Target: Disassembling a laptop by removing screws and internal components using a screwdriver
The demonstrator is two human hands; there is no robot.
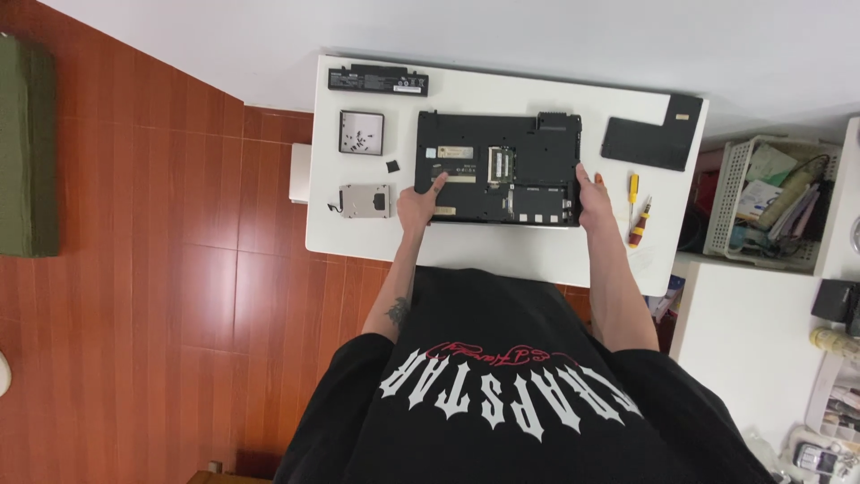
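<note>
A black laptop [528,152] lies upside down on the white table [484,251], its bottom cover off and the circuit boards showing. My left hand [421,202] rests on the laptop's near left corner, fingers laid over the edge. My right hand [591,199] grips the near right corner. Both hands hold the laptop's sides.
A black battery [377,81] lies at the far left, a small black tray with screws [361,133] below it, then a silver hard drive [365,201]. A black cover panel [651,133] and two screwdrivers [635,211] lie right. A basket of clutter [770,202] stands beyond.
</note>
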